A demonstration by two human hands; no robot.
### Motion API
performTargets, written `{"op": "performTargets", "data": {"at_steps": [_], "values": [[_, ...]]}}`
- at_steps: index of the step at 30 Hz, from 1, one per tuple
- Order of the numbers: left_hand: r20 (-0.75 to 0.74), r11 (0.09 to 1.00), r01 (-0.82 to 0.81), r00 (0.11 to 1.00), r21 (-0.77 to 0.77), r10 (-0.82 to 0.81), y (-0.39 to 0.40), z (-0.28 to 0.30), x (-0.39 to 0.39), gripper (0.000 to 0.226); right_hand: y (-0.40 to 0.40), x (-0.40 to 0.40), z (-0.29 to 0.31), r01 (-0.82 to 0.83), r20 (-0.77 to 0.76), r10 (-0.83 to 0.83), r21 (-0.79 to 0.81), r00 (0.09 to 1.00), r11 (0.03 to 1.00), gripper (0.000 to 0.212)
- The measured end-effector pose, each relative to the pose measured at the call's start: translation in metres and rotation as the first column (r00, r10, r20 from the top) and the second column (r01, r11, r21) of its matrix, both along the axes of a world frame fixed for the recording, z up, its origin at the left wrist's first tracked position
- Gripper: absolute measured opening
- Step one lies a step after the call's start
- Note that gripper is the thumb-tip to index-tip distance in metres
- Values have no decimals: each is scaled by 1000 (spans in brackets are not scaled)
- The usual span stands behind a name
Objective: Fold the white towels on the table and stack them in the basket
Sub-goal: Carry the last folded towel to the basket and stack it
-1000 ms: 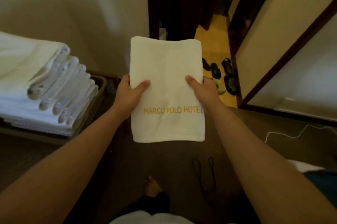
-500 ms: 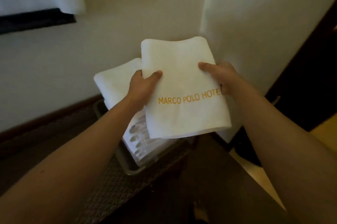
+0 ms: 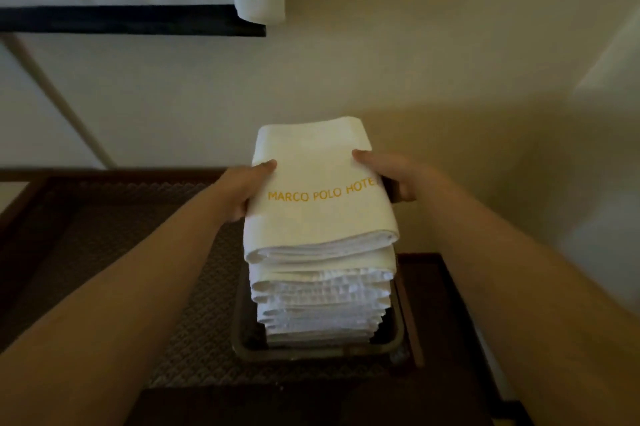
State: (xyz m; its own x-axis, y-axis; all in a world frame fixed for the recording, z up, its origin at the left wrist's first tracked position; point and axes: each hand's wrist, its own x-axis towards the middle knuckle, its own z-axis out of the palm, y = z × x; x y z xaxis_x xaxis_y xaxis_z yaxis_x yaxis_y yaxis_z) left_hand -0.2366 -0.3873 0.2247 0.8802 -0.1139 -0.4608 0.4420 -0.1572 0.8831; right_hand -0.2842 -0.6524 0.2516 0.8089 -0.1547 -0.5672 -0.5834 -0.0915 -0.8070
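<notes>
Both hands [image 3: 242, 188] lowered towel [image 3: 318, 204] onto stack [image 3: 322, 301]

Two hands are counted: one left hand [image 3: 247, 188] and one right hand [image 3: 391, 172]. One folded towel [image 3: 318, 217] with gold lettering is counted at the top. One stack [image 3: 322, 301] of folded white towels is counted beneath it; an exact number of layers cannot be established, as the edges blur together. One basket [image 3: 311, 353] is counted. One table [image 3: 114, 252] is counted.
</notes>
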Motion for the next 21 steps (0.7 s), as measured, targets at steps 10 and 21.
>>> {"op": "performTargets", "data": {"at_steps": [10,21], "values": [[205,968,-11,978,251,-42,6,-35,-58,56,-16,-50,-27,-187,35,193,-128,981,974,72],[276,950,-3,957,314,-89,2,-37,-80,59,4,-99,-57,141,98,-143,27,985,990,38]]}}
